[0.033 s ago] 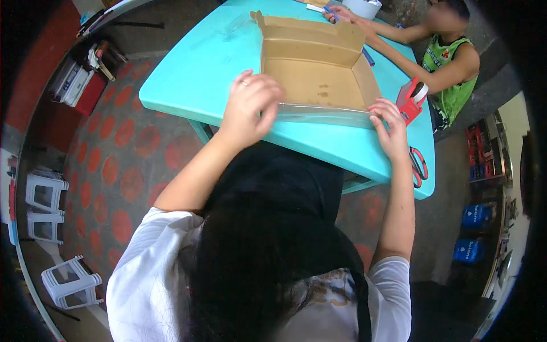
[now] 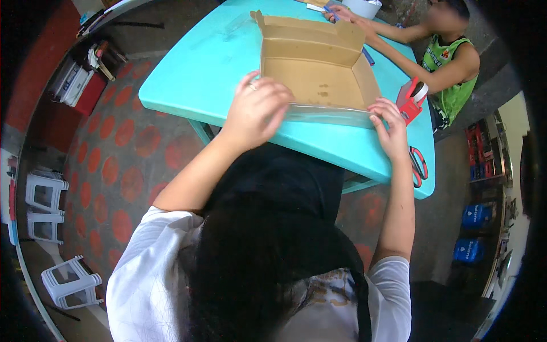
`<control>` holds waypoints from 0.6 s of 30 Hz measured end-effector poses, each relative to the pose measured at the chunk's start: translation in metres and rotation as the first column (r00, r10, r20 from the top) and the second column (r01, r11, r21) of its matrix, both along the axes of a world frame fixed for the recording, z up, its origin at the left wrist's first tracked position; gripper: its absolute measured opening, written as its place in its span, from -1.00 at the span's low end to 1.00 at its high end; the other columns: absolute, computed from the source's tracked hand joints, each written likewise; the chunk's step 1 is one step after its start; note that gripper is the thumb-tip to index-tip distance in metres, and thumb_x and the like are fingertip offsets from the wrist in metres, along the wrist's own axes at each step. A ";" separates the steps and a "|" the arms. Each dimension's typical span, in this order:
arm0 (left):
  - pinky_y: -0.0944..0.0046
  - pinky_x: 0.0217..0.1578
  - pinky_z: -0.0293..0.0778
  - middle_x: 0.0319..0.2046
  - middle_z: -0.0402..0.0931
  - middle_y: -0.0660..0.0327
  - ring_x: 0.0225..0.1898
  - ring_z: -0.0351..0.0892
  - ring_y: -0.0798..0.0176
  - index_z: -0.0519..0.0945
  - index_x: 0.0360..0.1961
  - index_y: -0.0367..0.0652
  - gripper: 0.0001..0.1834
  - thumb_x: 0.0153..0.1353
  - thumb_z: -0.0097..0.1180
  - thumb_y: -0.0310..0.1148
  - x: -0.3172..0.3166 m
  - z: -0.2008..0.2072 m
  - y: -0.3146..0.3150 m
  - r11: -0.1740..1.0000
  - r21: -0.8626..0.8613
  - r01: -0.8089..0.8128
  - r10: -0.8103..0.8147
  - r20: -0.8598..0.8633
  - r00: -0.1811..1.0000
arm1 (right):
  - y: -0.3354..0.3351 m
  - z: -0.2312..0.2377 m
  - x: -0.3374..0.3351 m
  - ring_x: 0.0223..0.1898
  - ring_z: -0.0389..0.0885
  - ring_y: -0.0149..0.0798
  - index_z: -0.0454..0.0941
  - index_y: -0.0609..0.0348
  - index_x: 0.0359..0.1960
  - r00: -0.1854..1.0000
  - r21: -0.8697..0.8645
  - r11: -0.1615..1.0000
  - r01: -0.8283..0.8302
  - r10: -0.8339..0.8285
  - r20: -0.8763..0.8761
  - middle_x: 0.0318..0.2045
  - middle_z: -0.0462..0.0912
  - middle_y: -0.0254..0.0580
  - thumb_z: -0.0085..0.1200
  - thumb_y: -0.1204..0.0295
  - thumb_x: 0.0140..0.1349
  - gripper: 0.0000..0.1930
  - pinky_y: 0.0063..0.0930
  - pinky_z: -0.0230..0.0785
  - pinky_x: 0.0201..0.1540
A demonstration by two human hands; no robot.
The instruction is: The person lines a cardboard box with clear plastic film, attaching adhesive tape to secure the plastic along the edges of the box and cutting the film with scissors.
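Right grip (image 2: 392,126) at box (image 2: 313,80) (brown)

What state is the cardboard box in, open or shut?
Open: the cardboard box shows its inside bottom, with no lid across it. The right hand is at its near right corner.

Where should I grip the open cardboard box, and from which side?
Probably by its two short side walls, from left and right: the cardboard box sits open side up, and the right wall stands up to give an edge. The near side looks like clear plastic and may flex. The right hand is at the near right corner.
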State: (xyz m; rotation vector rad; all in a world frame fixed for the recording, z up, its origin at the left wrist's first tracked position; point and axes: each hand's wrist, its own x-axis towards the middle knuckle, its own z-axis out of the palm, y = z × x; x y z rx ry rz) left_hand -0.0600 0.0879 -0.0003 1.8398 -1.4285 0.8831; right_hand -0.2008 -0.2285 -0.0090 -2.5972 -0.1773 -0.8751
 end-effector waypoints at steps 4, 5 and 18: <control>-0.04 0.13 0.38 -0.26 0.62 0.23 -0.12 0.58 0.11 0.64 -0.24 -0.09 -0.82 0.09 0.27 -0.40 0.003 -0.012 -0.010 0.991 0.129 0.044 -0.037 -0.056 0.998 | 0.002 0.002 0.001 0.10 0.53 -0.01 0.62 0.29 -0.27 1.000 -0.001 1.000 -0.010 0.010 0.002 -0.20 0.66 -0.08 0.15 0.50 0.14 -0.85 -0.21 0.32 0.19; -0.04 0.13 0.38 -0.26 0.62 0.23 -0.12 0.58 0.11 0.64 -0.24 -0.09 -0.82 0.09 0.27 -0.40 0.007 -0.016 -0.008 0.991 0.128 0.049 -0.042 -0.057 0.997 | 0.001 0.002 0.002 0.10 0.53 -0.01 0.62 0.29 -0.27 1.000 -0.014 1.000 -0.017 0.017 0.004 -0.20 0.66 -0.08 0.15 0.50 0.14 -0.85 -0.20 0.32 0.19; 0.08 -0.13 0.41 -0.48 0.58 0.11 -0.34 0.54 0.03 0.61 -0.46 -0.20 -0.89 0.04 0.30 -0.42 0.029 0.019 -0.002 0.932 0.303 0.200 -0.105 -0.304 0.947 | -0.003 0.011 0.001 0.08 0.53 0.01 0.59 0.29 -0.32 0.997 -0.011 0.999 -0.038 0.037 -0.070 -0.25 0.64 -0.09 0.20 0.46 0.15 -0.86 -0.20 0.35 0.15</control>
